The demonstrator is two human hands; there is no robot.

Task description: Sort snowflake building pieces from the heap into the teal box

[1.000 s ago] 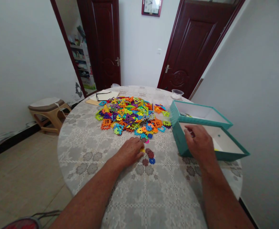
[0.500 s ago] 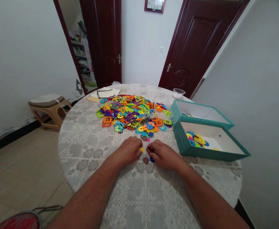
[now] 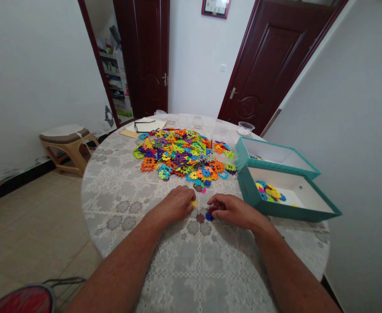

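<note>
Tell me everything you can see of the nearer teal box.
It is an open rectangular box of what looks like card, with teal outer walls and a white inside. It sits on the lace tablecloth, its back edge against a second teal box. Coloured plastic pieces lie heaped inside, toward its left end.

Head-worn camera looks forward and down across the round table [image 3: 112,204].

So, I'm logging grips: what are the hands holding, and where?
The right hand seems to pinch a dark red plastic piece between its fingertips. The left hand touches a yellow plastic piece with its fingertips; a grip cannot be told.
</note>
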